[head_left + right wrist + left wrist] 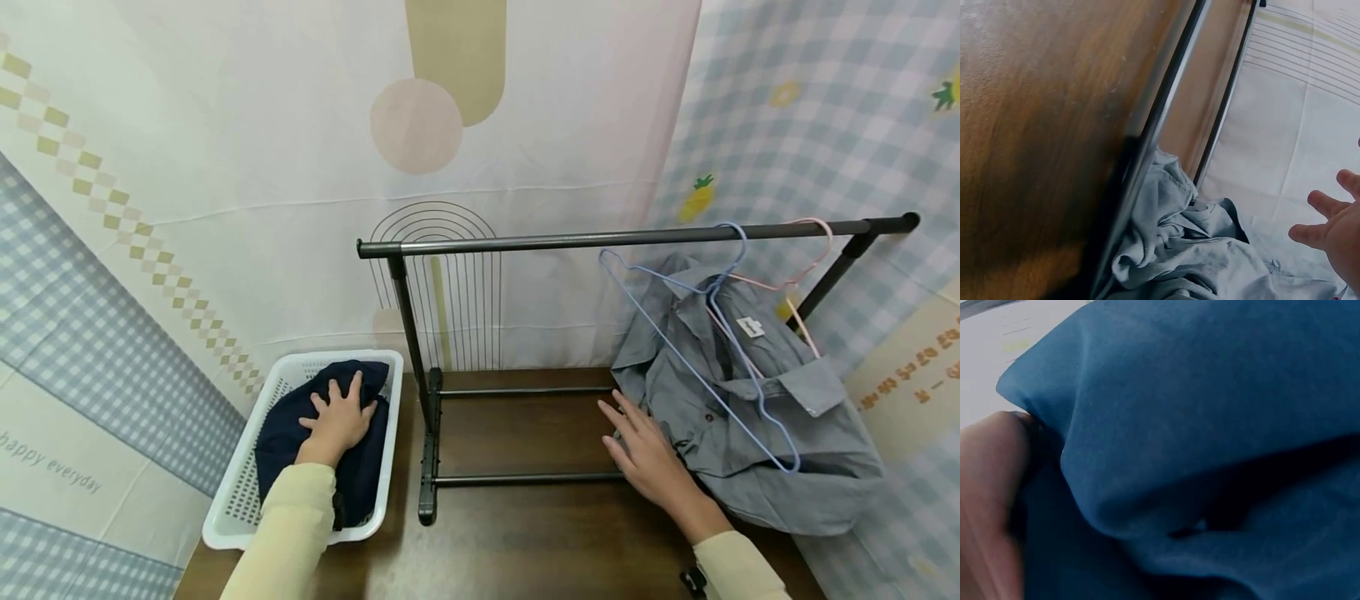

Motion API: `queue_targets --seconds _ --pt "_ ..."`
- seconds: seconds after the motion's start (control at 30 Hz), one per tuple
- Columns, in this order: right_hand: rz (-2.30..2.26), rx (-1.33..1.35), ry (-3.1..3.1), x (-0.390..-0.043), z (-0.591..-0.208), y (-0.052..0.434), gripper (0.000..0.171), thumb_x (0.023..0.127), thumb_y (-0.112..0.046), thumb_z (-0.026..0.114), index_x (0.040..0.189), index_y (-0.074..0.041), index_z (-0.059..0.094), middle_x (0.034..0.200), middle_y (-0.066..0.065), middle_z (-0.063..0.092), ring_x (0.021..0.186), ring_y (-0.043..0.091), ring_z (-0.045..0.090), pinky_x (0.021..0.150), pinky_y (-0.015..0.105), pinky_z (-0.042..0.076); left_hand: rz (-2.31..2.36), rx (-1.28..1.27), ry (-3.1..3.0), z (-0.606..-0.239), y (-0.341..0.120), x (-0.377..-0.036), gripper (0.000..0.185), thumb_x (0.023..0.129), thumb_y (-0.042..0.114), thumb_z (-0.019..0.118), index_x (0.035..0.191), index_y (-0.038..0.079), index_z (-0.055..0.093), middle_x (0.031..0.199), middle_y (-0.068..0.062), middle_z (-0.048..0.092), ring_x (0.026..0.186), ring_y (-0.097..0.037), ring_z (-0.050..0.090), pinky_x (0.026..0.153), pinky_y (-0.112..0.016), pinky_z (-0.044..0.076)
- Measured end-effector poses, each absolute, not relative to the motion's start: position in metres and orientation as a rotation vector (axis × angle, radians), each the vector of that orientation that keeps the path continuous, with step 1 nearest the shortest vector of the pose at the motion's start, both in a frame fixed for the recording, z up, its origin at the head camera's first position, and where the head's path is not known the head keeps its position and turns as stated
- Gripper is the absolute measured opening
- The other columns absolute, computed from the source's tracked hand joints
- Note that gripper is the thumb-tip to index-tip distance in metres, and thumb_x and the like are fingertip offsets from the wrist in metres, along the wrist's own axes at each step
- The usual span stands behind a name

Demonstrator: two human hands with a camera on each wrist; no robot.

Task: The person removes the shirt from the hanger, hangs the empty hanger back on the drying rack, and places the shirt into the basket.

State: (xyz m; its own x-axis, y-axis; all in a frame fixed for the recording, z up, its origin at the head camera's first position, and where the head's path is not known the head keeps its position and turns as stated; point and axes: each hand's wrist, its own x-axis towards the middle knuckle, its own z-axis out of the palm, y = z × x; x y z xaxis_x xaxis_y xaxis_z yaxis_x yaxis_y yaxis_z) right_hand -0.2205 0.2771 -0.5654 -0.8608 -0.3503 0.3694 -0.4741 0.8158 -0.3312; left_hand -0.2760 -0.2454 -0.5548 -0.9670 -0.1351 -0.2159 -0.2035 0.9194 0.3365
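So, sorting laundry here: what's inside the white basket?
A dark navy garment fills the basket, left hand resting on it. Anything beneath is covered.

You could read "happy everyday" in grey slanted letters on the checked backdrop cloth [52,467] at the far left. On the beige panel [911,367] at the far right, orange characters stood in lines, too small to read. The white tag [750,327] inside the grey shirt [772,433] collar showed nothing legible.

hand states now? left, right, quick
Left hand: open, fingers spread, resting on the navy garment in the white basket.
Right hand: open, holding nothing, beside the grey shirt.
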Motion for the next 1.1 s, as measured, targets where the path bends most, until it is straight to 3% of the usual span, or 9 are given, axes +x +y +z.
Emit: queue_targets --seconds 0.13,0.37,0.77,1.1 --pt "0.601 0.612 -2.728 -0.22 -0.568 0.279 0.055 0.105 -0.024 0.061 0.156 -0.012 0.046 0.163 0.025 0.035 0.14 0.052 0.042 0.105 0.072 0.038 0.547 -0.236 2.833 -0.563 -0.243 -0.281 0.073 0.108 0.05 0.041 0.168 0.02 0.01 0.168 -0.035 0.001 0.146 -0.071 -0.004 0.103 -0.092 0.006" --pt "0.617 0.613 -2.716 -0.219 -0.571 0.282 0.056 0.104 -0.022 0.062 0.156 -0.011 0.046 0.162 0.025 0.036 0.14 0.051 0.043 0.106 0.073 0.036 0.564 -0.278 2.772 -0.58 -0.245 -0.281 0.071 0.108 0.05 0.042 0.167 0.019 0.018 0.167 -0.034 0.008 0.147 -0.07 -0.001 0.104 -0.092 0.004" --pt "0.309 0.555 -2.758 -0.222 -0.585 0.271 0.063 0.102 -0.034 0.065 0.159 -0.017 0.043 0.165 0.021 0.034 0.149 0.048 0.033 0.107 0.078 0.034 0.546 -0.306 2.663 -0.598 -0.246 -0.278 0.061 0.112 0.034 0.038 0.167 0.017 0.017 0.167 -0.034 0.004 0.146 -0.071 -0.001 0.107 -0.089 0.004" --pt "0.246 0.403 -2.9 -0.222 -0.593 0.266 0.071 0.103 -0.044 0.06 0.164 -0.019 0.033 0.171 0.019 0.02 0.154 0.05 0.019 0.116 0.078 0.019 0.535 -0.308 2.623 -0.596 -0.233 -0.279 0.057 0.112 0.028 0.032 0.167 0.02 0.018 0.169 -0.032 0.003 0.149 -0.067 -0.004 0.11 -0.087 -0.001"
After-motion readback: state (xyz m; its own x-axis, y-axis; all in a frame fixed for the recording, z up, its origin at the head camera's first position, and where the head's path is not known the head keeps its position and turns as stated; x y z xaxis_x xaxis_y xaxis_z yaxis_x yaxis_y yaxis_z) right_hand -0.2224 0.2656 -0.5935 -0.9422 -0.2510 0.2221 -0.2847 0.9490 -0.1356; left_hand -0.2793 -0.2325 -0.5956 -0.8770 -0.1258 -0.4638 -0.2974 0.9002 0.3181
